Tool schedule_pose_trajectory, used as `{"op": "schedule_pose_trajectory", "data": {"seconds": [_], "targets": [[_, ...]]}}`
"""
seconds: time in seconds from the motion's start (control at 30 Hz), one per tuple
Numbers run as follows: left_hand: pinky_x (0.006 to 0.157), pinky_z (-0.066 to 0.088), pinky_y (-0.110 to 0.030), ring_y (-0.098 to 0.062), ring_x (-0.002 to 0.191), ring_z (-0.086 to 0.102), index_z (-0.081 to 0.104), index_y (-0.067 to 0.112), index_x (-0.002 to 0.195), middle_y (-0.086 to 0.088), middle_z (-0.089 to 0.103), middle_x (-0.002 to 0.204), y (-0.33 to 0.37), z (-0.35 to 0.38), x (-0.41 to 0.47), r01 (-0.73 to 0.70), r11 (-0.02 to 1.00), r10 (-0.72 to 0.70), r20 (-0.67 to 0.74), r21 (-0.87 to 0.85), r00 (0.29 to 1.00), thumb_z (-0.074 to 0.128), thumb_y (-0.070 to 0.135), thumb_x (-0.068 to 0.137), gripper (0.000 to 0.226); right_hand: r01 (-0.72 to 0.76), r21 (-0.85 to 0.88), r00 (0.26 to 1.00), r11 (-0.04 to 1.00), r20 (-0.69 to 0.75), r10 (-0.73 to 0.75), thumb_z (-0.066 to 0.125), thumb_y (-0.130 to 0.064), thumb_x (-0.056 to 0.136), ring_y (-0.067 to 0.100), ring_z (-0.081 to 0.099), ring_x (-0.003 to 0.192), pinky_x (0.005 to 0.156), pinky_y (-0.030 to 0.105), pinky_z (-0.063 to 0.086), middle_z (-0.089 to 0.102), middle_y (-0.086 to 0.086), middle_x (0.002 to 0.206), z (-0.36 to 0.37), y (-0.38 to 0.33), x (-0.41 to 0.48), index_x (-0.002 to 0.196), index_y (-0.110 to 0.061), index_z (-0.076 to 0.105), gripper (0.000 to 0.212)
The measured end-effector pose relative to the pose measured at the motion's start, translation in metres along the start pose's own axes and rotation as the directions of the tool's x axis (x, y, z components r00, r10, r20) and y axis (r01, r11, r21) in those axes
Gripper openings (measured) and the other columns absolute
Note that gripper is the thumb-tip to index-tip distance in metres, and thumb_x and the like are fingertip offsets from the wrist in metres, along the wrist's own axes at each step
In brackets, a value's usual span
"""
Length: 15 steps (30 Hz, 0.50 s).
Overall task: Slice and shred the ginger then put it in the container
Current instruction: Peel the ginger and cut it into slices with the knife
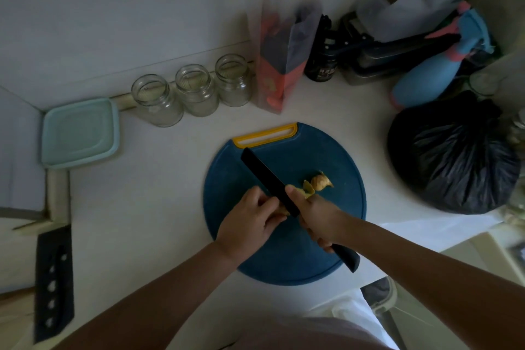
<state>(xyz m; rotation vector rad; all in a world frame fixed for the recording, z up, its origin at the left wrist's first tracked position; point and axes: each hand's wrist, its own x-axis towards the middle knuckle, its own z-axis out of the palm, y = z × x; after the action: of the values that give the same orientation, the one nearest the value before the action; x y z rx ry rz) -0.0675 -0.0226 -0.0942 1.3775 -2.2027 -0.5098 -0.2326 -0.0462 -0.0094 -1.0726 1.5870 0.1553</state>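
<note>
Ginger (321, 180) lies on the round blue cutting board (284, 261) in two places. A cut knob and a thin slice sit just right of the blade, and we see a further piece pinched under the curled fingers (265, 202) of the left hand (250, 216), mostly hidden. The right hand (318, 216) wraps its fingers around the handle of the black knife (270, 179), with the forefinger extended along the spine. The blade rests against the held piece.

We judge the ginger to be light, firm and fibrous, and damp and slippery on its cut faces. It is knobbly, so it can rock under the edge. We recommend laying a flat cut face down on the board and holding the piece from above on its dry skin side. Fingertips should stay tucked back from the blade. As the piece shortens, the grip area shrinks and the risk of a slip rises.

The teal-lidded container (79, 132) stands well apart on the surface (159, 193) to the left, with its lid on.
</note>
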Motion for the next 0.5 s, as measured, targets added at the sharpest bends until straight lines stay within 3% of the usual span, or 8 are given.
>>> {"op": "schedule_pose_trajectory", "data": {"seconds": [0.2, 0.5], "targets": [[0.06, 0.046, -0.019, -0.014, 0.067, 0.05, 0.051, 0.021, 0.09, -0.001, 0.045, 0.079, -0.001, -0.004, 0.001, -0.08, 0.997, 0.081, -0.014, 0.018, 0.997, 0.055, 0.041, 0.086, 0.02, -0.04, 0.132, 0.998, 0.99, 0.05, 0.034, 0.022, -0.073, 0.092, 0.017, 0.032, 0.033, 0.037, 0.017, 0.032, 0.035, 0.006, 0.051, 0.002, 0.004, -0.01, 0.069, -0.013, 0.037, 0.066], [0.06, 0.048, -0.024, -0.015, 0.072, 0.05, 0.047, 0.021, 0.09, -0.002, 0.044, 0.082, 0.003, -0.003, 0.0, -0.06, 0.998, 0.06, -0.026, -0.011, 0.998, 0.065, 0.034, 0.081, 0.024, -0.115, 0.197, 0.992, 0.974, 0.076, 0.102, 0.025, -0.076, 0.089, 0.014, 0.025, 0.033, 0.039, 0.018, 0.027, 0.031, 0.001, 0.046, 0.001, 0.032, -0.029, 0.063, -0.015, 0.034, 0.067]]}}
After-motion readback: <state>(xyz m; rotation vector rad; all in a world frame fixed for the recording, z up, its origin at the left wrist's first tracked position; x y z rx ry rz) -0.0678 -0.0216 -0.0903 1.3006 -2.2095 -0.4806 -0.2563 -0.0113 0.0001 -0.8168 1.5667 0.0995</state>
